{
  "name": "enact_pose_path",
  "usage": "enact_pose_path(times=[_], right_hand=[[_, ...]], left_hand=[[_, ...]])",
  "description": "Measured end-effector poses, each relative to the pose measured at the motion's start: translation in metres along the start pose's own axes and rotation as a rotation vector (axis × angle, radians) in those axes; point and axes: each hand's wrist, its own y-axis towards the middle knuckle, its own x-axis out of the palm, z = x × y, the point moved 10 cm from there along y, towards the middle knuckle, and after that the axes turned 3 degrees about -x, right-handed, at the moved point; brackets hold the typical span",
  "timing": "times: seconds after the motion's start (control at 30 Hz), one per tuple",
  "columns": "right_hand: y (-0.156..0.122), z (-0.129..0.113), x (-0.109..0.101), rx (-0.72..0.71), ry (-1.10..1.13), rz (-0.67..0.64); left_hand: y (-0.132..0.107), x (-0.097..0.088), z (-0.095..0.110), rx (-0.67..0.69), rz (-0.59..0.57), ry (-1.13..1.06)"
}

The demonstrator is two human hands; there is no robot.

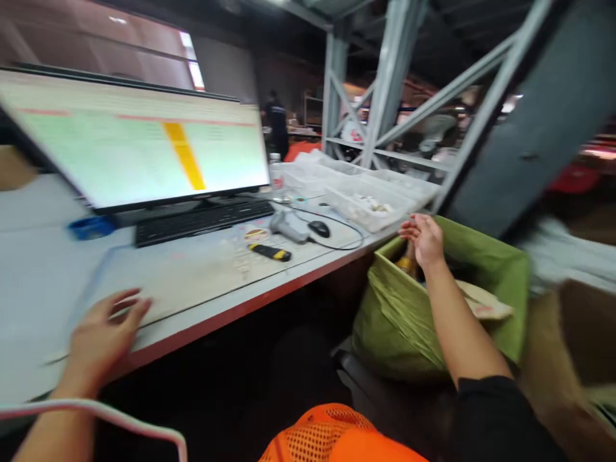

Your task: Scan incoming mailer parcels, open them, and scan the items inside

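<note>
My left hand [103, 337] lies flat on the near edge of the white desk [202, 301], fingers stretched out, holding nothing. My right hand [423, 239] is raised over the green-lined bin [399, 314] beside the desk, fingers loosely curled and apart, with nothing visible in them. Cardboard scraps [481, 301] and some yellowish waste lie inside the bin. On the desk stand a monitor [135, 144] showing a spreadsheet, a black keyboard [202, 219], a barcode scanner [289, 226], a mouse [319, 228] and a yellow-and-black utility knife [270, 252].
Clear plastic trays [370, 192] sit at the desk's far right, next to a grey steel frame [385, 83]. A person in dark clothes [278, 125] stands far off. A brown carton [584, 333] is at the right. An orange mesh vest [332, 436] shows below.
</note>
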Motion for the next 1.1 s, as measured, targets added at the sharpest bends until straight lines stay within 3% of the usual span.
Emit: enact_pose_path(times=[0.07, 0.17, 0.27, 0.33, 0.43, 0.53, 0.87, 1.1], right_hand=[[0.000, 0.028, 0.078, -0.047, -0.202, -0.237], [0.000, 0.071, 0.176, -0.243, -0.573, -0.527], [0.012, 0.119, 0.238, -0.407, -0.755, -0.646], [0.024, 0.150, 0.264, -0.495, -0.778, -0.687], [0.039, 0.199, 0.285, -0.505, -0.813, -0.742], [0.041, 0.227, 0.288, -0.494, -0.819, -0.748], [0.023, 0.236, 0.300, -0.633, -0.898, -0.804], [0.027, 0.240, 0.296, -0.554, -0.903, -0.818]], left_hand=[[0.002, -0.003, -0.020, -0.132, 0.019, -0.148], [0.004, -0.009, -0.023, -0.122, 0.080, -0.294], [0.005, -0.011, -0.028, -0.116, 0.134, -0.365], [0.005, -0.013, -0.032, -0.096, 0.165, -0.411], [0.003, -0.014, -0.040, -0.097, 0.186, -0.441], [0.000, -0.011, -0.045, -0.111, 0.182, -0.449], [-0.006, -0.006, -0.039, -0.100, 0.153, -0.331], [-0.006, -0.007, -0.037, -0.084, 0.157, -0.309]])
